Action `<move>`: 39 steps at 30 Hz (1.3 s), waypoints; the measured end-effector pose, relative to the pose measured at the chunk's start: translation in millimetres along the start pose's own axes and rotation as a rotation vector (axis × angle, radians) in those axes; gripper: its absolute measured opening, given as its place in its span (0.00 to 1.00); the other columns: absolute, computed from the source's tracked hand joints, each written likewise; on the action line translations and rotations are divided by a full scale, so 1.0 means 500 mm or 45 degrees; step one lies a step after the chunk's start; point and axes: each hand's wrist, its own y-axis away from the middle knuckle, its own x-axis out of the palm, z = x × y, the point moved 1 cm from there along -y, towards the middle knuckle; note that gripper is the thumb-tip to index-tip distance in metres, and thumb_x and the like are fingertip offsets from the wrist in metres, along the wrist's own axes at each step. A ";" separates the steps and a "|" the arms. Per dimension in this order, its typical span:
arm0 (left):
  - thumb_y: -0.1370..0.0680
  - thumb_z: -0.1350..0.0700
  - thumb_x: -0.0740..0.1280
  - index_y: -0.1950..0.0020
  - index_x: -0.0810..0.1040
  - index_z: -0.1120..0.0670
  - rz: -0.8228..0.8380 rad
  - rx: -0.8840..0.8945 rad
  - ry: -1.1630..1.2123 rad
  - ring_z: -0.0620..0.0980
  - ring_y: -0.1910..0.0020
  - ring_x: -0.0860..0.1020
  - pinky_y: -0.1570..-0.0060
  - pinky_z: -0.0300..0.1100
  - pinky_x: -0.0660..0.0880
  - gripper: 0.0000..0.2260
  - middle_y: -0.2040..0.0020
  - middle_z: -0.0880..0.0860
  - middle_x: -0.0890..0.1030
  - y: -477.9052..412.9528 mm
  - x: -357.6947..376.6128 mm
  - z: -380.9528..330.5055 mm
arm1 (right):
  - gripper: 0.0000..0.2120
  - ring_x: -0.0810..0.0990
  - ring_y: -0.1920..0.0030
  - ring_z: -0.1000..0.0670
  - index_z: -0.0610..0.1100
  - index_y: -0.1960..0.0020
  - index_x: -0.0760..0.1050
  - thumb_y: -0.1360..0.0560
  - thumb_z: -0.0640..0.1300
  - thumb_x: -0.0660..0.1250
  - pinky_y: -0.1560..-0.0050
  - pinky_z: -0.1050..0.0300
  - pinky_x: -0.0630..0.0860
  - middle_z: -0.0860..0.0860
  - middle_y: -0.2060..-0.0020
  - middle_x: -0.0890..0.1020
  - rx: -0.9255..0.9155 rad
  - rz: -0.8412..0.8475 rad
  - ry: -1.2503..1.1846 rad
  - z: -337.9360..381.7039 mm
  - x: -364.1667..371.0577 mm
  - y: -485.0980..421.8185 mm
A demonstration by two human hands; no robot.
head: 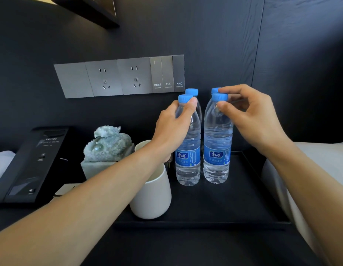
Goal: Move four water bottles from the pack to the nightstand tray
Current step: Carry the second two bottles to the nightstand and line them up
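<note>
Several clear water bottles with blue caps and blue labels stand upright on the black nightstand tray (243, 212). The front left bottle (188, 162) has my left hand (172, 127) wrapped around its shoulder and neck. The front right bottle (216, 150) is held at the neck, just under its cap, by the thumb and fingers of my right hand (253, 116). Behind each of them stands another bottle, of which mostly the caps show: the back left bottle (192, 91) and the back right bottle (214, 90). The pack is out of view.
Two white cups stand at the tray's left end, the nearer cup (151, 196) under my left forearm. A pale green stone carving (107, 144) and a black phone console (30, 164) lie further left. A socket and switch panel (119, 77) is on the dark wall. White bedding (320, 169) borders the right.
</note>
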 end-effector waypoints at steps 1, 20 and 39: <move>0.19 0.36 0.62 0.40 0.81 0.46 0.001 -0.004 0.000 0.44 0.43 0.82 0.37 0.52 0.79 0.17 0.43 0.46 0.85 0.001 -0.001 0.001 | 0.12 0.85 0.51 0.53 0.52 0.39 0.81 0.21 0.42 0.72 0.49 0.61 0.83 0.53 0.52 0.85 0.005 0.007 -0.021 -0.002 -0.001 -0.001; 0.39 0.26 0.72 0.33 0.62 0.36 0.074 -0.223 0.033 0.49 0.39 0.79 0.40 0.52 0.76 0.40 0.29 0.50 0.70 -0.011 -0.026 0.011 | 0.64 0.64 0.22 0.49 0.62 0.18 0.50 0.47 0.85 0.66 0.26 0.34 0.65 0.53 0.19 0.59 0.724 0.336 -0.300 -0.082 0.022 0.039; 0.29 0.38 0.72 0.26 0.69 0.50 0.350 -0.272 0.362 0.56 0.36 0.79 0.31 0.63 0.74 0.35 0.39 0.54 0.78 -0.034 0.002 0.041 | 0.52 0.73 0.25 0.47 0.66 0.19 0.54 0.38 0.86 0.57 0.37 0.26 0.74 0.58 0.21 0.68 0.781 0.660 -0.516 -0.081 0.054 0.054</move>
